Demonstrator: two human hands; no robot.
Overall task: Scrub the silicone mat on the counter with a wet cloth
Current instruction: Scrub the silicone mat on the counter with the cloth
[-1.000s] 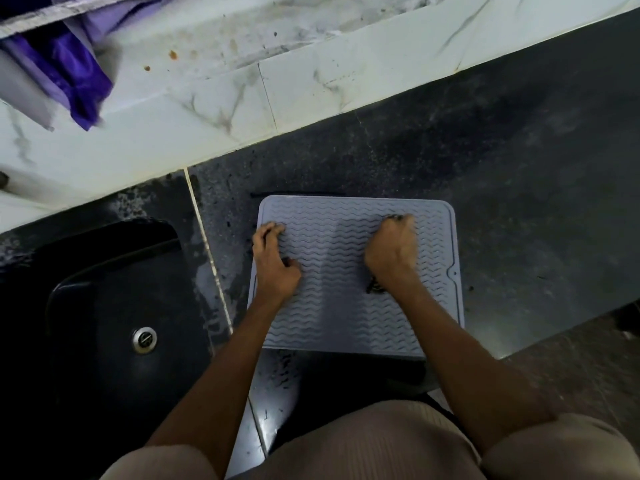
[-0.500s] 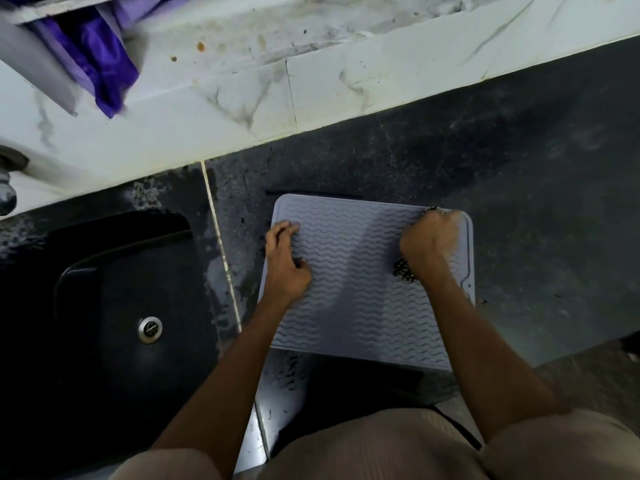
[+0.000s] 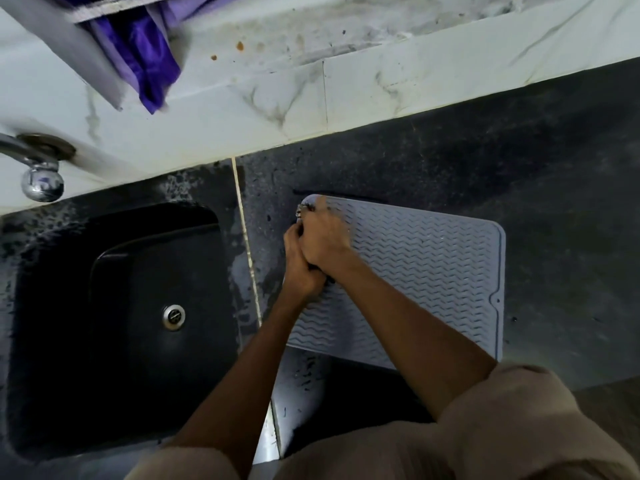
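Grey-blue silicone mat (image 3: 426, 278) lies flat on dark counter (image 3: 519, 161) just right of sink (image 3: 114, 306); prob. light, floppy, slick when wet, so pin its left edge. Right hand (image 3: 323, 239) clenched on small dark cloth (image 3: 304, 211) at far-left corner; left hand (image 3: 300, 268) beside it w/ fingers curled, grip unclear.

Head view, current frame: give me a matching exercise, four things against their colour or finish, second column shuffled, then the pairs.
Things:
1. silicone mat
2. sink
3. tap
4. hanging fabric

Descriptions:
A. shiny chrome
B. purple
C. pale grey with wavy ridges
D. black basin with a round metal drain

Pairs: 1-C, 2-D, 3-A, 4-B
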